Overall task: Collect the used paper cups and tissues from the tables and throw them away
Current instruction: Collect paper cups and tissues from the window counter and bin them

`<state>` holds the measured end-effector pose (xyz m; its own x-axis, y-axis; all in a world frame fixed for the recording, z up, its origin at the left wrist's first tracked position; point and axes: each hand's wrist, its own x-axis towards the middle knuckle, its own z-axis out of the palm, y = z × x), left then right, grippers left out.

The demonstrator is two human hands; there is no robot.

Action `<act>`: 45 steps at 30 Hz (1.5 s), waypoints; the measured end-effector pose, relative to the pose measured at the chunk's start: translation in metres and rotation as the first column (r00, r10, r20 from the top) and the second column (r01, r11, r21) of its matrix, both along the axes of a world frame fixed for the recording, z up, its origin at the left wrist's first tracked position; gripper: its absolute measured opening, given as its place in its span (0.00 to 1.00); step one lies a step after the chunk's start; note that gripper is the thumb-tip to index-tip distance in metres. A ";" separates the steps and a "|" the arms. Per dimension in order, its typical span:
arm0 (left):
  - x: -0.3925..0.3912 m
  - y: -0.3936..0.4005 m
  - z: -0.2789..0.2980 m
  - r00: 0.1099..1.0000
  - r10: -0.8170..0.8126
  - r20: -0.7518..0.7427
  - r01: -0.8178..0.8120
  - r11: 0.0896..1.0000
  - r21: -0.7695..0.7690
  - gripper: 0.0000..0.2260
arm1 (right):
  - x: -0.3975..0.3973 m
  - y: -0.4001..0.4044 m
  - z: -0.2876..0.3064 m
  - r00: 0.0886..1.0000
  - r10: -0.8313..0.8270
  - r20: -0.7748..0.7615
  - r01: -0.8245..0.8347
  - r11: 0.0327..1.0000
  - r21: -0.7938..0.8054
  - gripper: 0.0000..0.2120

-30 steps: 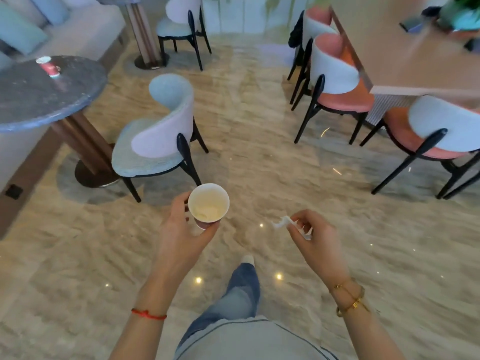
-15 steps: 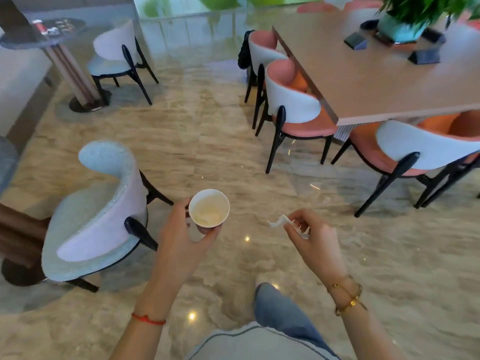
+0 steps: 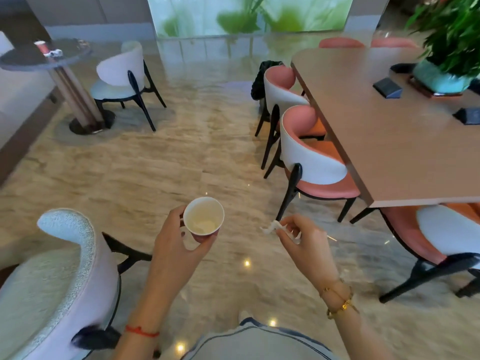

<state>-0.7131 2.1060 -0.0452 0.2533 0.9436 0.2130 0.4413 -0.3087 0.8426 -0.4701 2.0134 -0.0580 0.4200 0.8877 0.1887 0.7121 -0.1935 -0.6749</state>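
Head view shows the left hand (image 3: 179, 245) gripping a paper cup (image 3: 204, 216) upright over the marble floor (image 3: 161, 172), thumb and fingers curled round its red wall, while the right hand (image 3: 306, 242) pinches a crumpled white tissue (image 3: 271, 227) between thumb and fingertips, just beside the cup but apart from it. Another red cup (image 3: 41, 46) stands near the far left edge of the round dark table (image 3: 23, 59), with a small white wad (image 3: 55, 52) just beside it; a long wooden table (image 3: 376, 131) with pink chairs (image 3: 311, 157) lies to the right.
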 end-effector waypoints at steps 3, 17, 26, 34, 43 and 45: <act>0.023 0.063 0.004 0.998 0.055 -0.010 -0.056 0.998 -0.005 0.28 | 0.028 0.077 0.008 0.998 0.068 0.000 -0.068 0.998 -0.019 0.05; 0.127 0.402 -0.017 0.996 0.093 0.014 -0.092 0.995 -0.032 0.27 | 0.139 0.424 -0.020 0.994 0.100 -0.033 -0.100 0.995 -0.016 0.06; 0.211 0.648 0.002 0.999 -0.022 -0.031 0.022 1.000 -0.009 0.27 | 0.213 0.642 -0.001 0.997 0.006 -0.074 -0.005 1.000 0.019 0.05; 0.278 0.825 -0.022 1.000 -0.007 -0.028 0.006 0.999 -0.034 0.27 | 0.283 0.820 -0.023 0.998 0.008 -0.057 -0.009 1.000 -0.023 0.05; 0.398 1.058 -0.002 1.000 0.009 -0.030 -0.008 0.999 0.035 0.26 | 0.399 1.061 -0.007 0.996 0.075 -0.050 -0.073 0.997 0.032 0.05; 0.422 1.104 0.003 0.999 0.012 -0.037 -0.010 0.999 0.051 0.26 | 0.420 1.110 -0.002 0.996 0.074 -0.049 -0.072 0.996 0.051 0.06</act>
